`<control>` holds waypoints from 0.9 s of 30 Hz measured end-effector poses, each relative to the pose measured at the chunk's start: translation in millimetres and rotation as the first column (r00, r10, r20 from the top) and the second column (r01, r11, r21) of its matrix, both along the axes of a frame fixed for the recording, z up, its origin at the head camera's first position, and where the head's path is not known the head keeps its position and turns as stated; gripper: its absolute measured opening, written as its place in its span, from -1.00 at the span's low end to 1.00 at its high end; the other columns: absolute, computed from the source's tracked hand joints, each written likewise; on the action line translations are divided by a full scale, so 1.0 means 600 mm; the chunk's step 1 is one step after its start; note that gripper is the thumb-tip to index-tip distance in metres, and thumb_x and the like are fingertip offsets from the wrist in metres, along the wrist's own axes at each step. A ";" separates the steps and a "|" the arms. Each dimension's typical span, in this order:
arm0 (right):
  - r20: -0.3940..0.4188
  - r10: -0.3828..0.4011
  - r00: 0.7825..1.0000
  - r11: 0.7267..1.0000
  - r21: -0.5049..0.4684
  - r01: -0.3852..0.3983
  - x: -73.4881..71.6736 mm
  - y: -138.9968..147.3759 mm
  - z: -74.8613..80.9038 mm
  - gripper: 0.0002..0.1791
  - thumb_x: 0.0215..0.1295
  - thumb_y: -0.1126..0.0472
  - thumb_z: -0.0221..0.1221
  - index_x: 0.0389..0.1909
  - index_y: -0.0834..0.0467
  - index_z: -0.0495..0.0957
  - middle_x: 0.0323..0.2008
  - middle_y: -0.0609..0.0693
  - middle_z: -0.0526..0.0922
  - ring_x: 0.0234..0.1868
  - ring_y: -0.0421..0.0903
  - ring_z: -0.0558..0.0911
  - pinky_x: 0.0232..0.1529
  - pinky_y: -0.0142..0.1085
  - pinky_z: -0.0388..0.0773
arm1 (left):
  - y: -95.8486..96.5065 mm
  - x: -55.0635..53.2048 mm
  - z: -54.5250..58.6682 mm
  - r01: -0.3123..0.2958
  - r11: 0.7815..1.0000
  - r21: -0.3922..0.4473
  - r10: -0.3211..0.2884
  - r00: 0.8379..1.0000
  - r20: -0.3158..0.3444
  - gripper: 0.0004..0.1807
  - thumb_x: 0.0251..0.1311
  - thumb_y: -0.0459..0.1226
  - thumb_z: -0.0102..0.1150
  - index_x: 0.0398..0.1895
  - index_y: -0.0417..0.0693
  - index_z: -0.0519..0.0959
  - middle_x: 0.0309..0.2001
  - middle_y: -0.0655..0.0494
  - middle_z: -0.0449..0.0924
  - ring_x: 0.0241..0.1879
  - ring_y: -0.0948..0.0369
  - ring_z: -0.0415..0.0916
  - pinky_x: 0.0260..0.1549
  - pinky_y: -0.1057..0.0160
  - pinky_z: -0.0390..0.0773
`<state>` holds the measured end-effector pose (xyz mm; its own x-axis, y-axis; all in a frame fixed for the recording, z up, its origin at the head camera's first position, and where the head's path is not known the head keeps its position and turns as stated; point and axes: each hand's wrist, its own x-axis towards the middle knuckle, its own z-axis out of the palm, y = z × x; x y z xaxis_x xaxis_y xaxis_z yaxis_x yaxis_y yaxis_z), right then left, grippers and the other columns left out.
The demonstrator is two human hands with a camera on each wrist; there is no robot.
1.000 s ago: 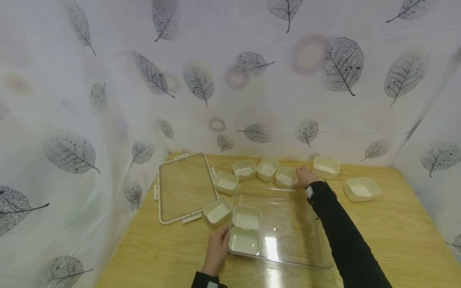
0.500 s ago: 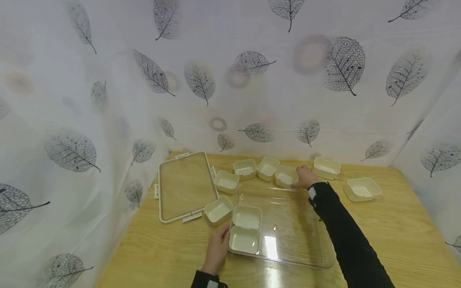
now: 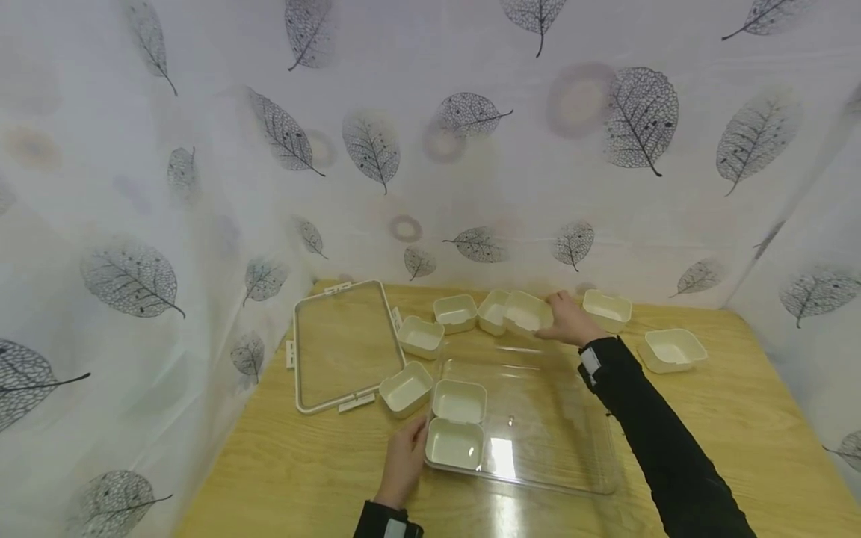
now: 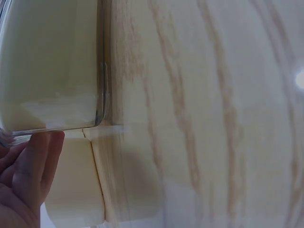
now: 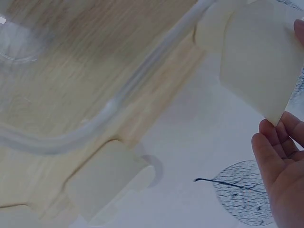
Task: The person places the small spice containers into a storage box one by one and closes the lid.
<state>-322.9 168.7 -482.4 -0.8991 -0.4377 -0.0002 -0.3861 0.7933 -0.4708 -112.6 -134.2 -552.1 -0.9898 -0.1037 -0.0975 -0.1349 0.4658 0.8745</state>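
Observation:
A cream plastic box (image 3: 527,312) is tilted and raised at the back, overlapping another cream box (image 3: 493,312) in the head view. My right hand (image 3: 568,320) grips it by its right side; in the right wrist view, the fingertips (image 5: 271,130) pinch its corner. In front lies a clear plastic tray (image 3: 551,426) with two cream boxes (image 3: 460,401) at its left end, one behind the other. At the tray's left wall, my left hand (image 3: 402,459) holds its edge; in the left wrist view, the fingers (image 4: 40,156) reach up against the rim.
Further cream boxes stand around: one left of the tray (image 3: 406,388), two farther back (image 3: 421,336), (image 3: 455,314), and two on the right (image 3: 607,310), (image 3: 673,350). A clear lid with a pale frame (image 3: 350,347) lies back left. Leaf-printed sheets hang behind the wooden table (image 3: 740,441).
My right hand has lifted the cream box off the table and shifted it slightly left and back, tilting it. My left hand stays at the tray's edge.

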 end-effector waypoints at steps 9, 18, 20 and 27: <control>-0.128 0.079 0.989 0.997 0.032 -0.076 0.045 -0.020 0.032 -0.17 -0.21 0.03 0.34 0.00 0.50 0.27 -0.10 0.34 0.32 -0.10 0.20 0.39 -0.05 0.00 0.38 | 0.000 -0.001 0.001 -0.006 1.000 -0.004 0.006 1.000 0.026 -0.68 0.23 -0.35 -0.07 0.01 -0.33 0.42 -0.02 -0.20 0.46 0.01 -0.03 0.39 -0.06 0.06 0.43; -0.184 0.151 0.971 0.988 0.050 -0.144 0.105 -0.006 0.021 -0.22 -0.27 0.09 0.36 -0.06 0.50 0.32 -0.15 0.30 0.35 -0.16 0.14 0.42 -0.12 -0.07 0.45 | 0.002 -0.004 0.001 -0.013 1.000 0.001 0.013 0.999 0.037 -0.68 0.23 -0.37 -0.09 0.02 -0.33 0.41 -0.01 -0.20 0.45 0.02 -0.02 0.38 -0.05 0.08 0.42; -0.180 0.154 0.972 0.988 0.058 -0.146 0.119 -0.002 0.015 -0.21 -0.29 0.07 0.37 -0.07 0.49 0.33 -0.16 0.28 0.36 -0.17 0.11 0.43 -0.15 -0.09 0.47 | 0.003 -0.003 0.001 -0.012 1.000 -0.002 0.012 0.999 0.033 -0.68 0.23 -0.37 -0.09 0.02 -0.33 0.41 -0.01 -0.20 0.45 0.02 -0.03 0.38 -0.06 0.07 0.42; -0.163 0.173 0.971 0.984 0.078 -0.162 0.161 0.008 -0.009 -0.21 -0.35 0.01 0.40 -0.12 0.46 0.39 -0.24 0.19 0.42 -0.25 0.03 0.45 -0.23 -0.13 0.49 | 0.003 -0.003 -0.004 -0.012 1.000 0.004 0.012 1.000 0.029 -0.68 0.23 -0.37 -0.09 0.03 -0.33 0.40 0.00 -0.20 0.44 0.03 -0.02 0.37 -0.04 0.07 0.41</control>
<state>-226.4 173.2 -487.7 -0.8023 -0.5863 0.1120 -0.5856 0.7368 -0.3380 -114.3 -132.1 -554.6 -0.9853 -0.1147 -0.1268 -0.1658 0.4607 0.8719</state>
